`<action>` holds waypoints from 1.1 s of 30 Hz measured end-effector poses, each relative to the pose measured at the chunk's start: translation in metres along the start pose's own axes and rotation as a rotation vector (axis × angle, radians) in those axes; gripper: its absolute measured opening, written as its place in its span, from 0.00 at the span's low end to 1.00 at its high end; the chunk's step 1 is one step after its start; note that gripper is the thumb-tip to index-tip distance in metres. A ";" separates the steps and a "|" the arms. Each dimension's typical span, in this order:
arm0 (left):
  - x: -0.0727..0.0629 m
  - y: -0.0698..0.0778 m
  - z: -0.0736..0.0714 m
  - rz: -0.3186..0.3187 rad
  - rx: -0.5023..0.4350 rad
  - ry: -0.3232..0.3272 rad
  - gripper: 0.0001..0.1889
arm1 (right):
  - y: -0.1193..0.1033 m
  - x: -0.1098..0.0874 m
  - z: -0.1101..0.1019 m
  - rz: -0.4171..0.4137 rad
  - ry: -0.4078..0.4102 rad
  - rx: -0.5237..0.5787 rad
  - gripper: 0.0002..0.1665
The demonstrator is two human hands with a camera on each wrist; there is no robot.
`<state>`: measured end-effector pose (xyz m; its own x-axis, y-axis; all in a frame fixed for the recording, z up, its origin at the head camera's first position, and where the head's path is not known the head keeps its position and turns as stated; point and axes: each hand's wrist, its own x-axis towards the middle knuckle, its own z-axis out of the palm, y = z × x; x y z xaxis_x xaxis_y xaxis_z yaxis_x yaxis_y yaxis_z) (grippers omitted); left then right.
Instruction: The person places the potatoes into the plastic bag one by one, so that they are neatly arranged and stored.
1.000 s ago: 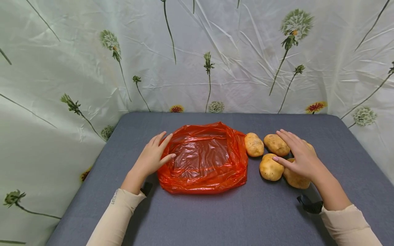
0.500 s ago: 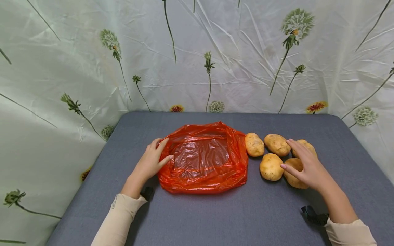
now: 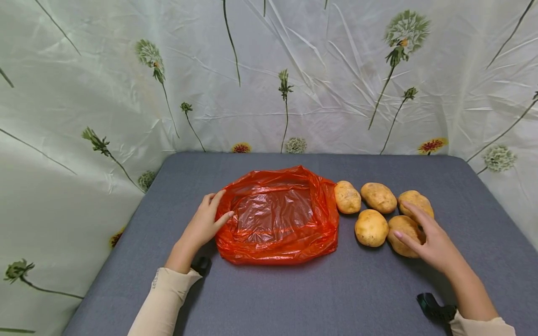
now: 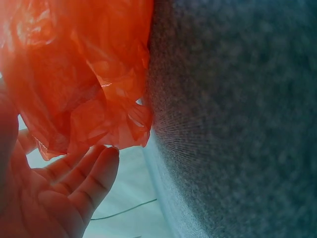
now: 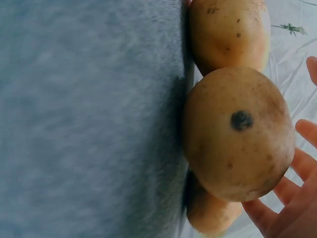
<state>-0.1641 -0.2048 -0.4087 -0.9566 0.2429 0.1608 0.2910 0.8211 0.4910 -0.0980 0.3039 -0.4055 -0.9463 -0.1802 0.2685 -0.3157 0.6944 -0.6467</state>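
A red plastic bag [image 3: 273,254] lies with its mouth spread wide, its thin film crumpled along the rim. At the bag's left edge is my left hand [image 3: 203,223], fingers loosely bent; in the left wrist view its fingertips [image 4: 110,157] sit right at the film's edge. My right hand [image 3: 439,247] is over the front right potato [image 3: 403,227], thumb on the near left side and fingers spread over the far side. In the right wrist view this potato [image 5: 237,139] shows a dark spot, with the fingers [image 5: 302,163] beside it, not curled round it.
Other potatoes lie close by: one [image 3: 347,198] against the bag's right edge, one [image 3: 378,198] behind, one [image 3: 416,203] at the back right and one [image 3: 371,228] in front. Grey cloth covers the table [image 3: 294,298]. A flowered curtain [image 3: 252,116] hangs behind.
My right hand has drawn back toward the front right and come down by the front right potato, uncovering the others. The left hand has shifted slightly nearer along the bag's edge.
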 end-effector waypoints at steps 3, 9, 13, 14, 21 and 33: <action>0.000 -0.002 0.001 0.005 -0.017 0.004 0.35 | 0.003 -0.005 0.001 -0.021 0.017 -0.016 0.41; -0.002 -0.004 0.001 0.004 -0.065 -0.004 0.36 | 0.005 -0.011 0.002 0.007 0.031 -0.025 0.39; -0.002 -0.007 0.002 -0.005 -0.120 0.000 0.36 | 0.007 -0.014 0.002 0.026 0.024 -0.026 0.40; -0.003 -0.007 0.003 -0.004 -0.137 0.003 0.36 | 0.008 -0.014 0.002 0.027 0.024 -0.029 0.40; -0.003 -0.009 0.002 -0.029 -0.259 0.008 0.37 | 0.010 -0.017 0.003 0.051 0.010 -0.028 0.40; -0.005 -0.012 0.002 -0.049 -0.491 -0.037 0.38 | 0.009 -0.018 0.003 0.146 -0.029 -0.005 0.44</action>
<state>-0.1629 -0.2151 -0.4175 -0.9666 0.2356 0.1009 0.2085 0.4938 0.8442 -0.0836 0.3114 -0.4181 -0.9837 -0.0968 0.1513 -0.1743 0.7179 -0.6740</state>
